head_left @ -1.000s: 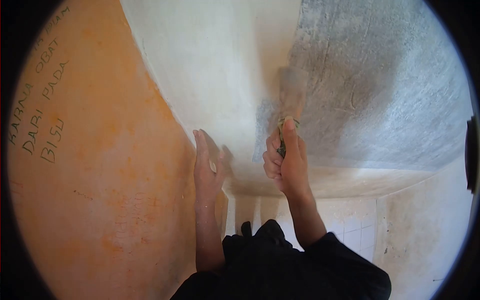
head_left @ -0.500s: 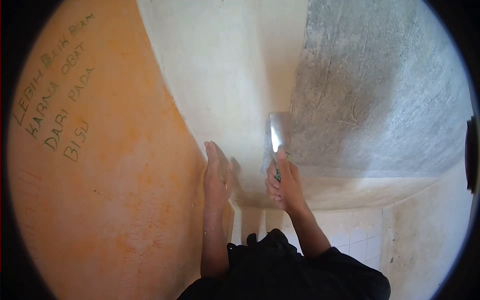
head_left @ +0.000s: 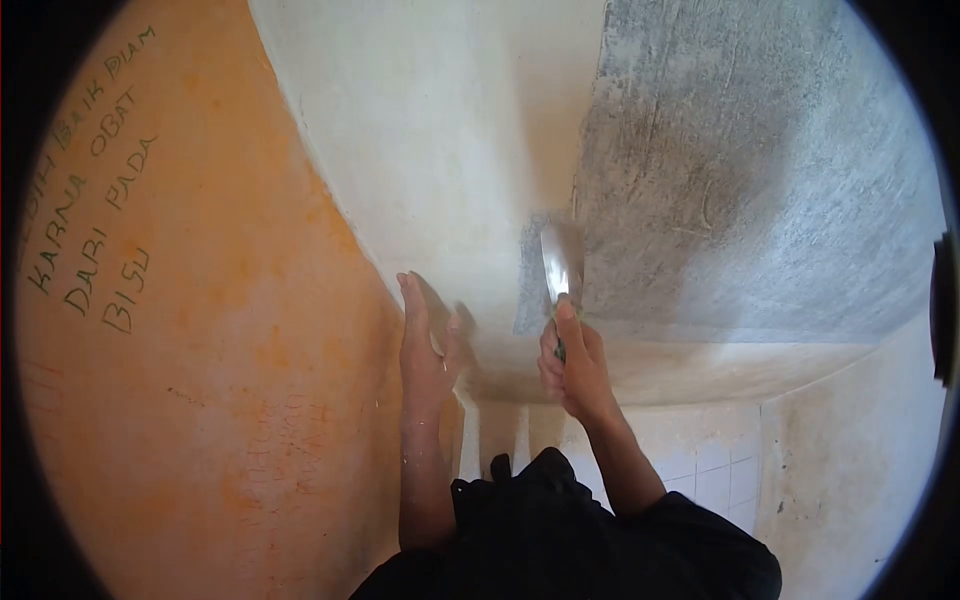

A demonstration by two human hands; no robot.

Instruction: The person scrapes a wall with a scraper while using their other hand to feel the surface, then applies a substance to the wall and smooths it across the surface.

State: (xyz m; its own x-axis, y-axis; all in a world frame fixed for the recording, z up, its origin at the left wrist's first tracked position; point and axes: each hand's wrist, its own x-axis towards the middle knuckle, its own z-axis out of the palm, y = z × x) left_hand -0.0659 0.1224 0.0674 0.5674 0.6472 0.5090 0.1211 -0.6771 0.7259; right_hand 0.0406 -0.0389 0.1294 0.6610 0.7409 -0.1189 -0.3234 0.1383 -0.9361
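My right hand is wrapped round the green handle of a scraper, thumb along the top near the blade. Its shiny metal blade points up and lies over the left border of a rough grey area on the wall. Just left of the blade, a small grey patch juts into the pale coating. My left hand holds nothing; its fingers stretch upward, thumb apart, beside the corner where the orange wall meets the pale one.
The orange wall with green handwriting and fainter red marks fills the left side. Below the grey area runs a pale band, with white tiles lower down. A stained pale wall stands at right, and a dark object at the edge.
The view has shifted slightly. The scraper blade sits a little further right on the wall, and more of the grey patch shows left of it. My left hand keeps its place by the corner.
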